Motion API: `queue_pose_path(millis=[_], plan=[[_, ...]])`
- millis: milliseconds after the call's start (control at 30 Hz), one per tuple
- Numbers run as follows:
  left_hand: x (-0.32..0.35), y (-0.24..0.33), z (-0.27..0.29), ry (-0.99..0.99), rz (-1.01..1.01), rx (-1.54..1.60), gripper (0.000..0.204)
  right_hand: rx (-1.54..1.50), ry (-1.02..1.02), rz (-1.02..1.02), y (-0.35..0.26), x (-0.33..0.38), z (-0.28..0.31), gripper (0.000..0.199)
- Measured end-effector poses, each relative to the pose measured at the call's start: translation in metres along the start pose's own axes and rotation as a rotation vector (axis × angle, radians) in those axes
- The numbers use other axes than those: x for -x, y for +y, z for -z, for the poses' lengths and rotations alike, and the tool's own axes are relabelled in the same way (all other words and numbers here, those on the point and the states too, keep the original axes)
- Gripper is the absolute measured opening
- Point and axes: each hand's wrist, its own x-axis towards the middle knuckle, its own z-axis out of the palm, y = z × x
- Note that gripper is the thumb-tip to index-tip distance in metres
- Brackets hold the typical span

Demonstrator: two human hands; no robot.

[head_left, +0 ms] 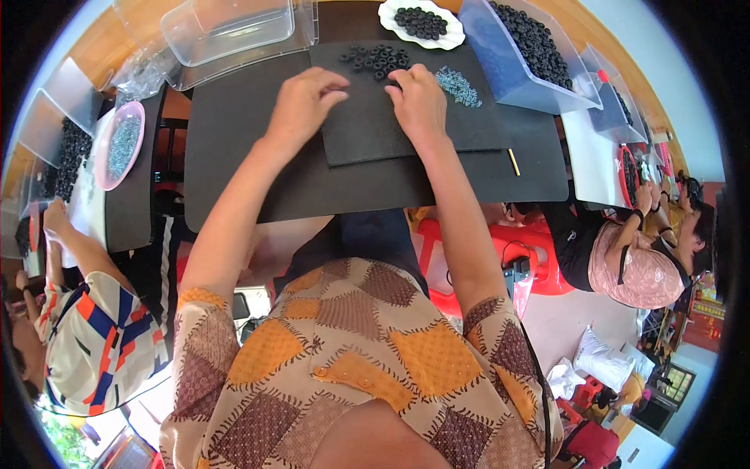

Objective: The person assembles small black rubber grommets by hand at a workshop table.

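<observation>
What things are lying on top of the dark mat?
On the mat lie black rings and a pile of small bluish pieces. The left hand and right hand cover parts; anything beneath is hidden.

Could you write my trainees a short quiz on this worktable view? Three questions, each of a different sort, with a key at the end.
1. True or false: The small bluish pile lies on the left half of the black mat.

2. Multiple choice: What colour are the small parts on the white wavy-edged plate?
A) Yellow
B) Black
C) Red

3. Fill in the blank: Of the left hand and the right hand, the ______ one is nearer the thin yellow stick.

Key
1. False; the pile lies toward the mat's right side.
2. B.
3. Right.
</observation>
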Motion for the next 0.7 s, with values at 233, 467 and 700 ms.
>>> queue_pose_path(millis=[233, 467, 700], plan=[[0.003, -0.013, -0.040, -0.039, -0.131, -0.061, 0.020, -0.192, -0.064, -0.030, 0.014, 0.007, 0.007, 0.015], [0.014, -0.011, -0.043, 0.050, -0.097, -0.002, 0.024, -0.337, -0.118, -0.209, 0.042, -0.005, 0.013, 0.014], [0.009, -0.033, -0.033, -0.028, 0.297, 0.599, 0.028, 0.031, -0.102, -0.121, 0.020, -0.015, 0.012, 0.019]])
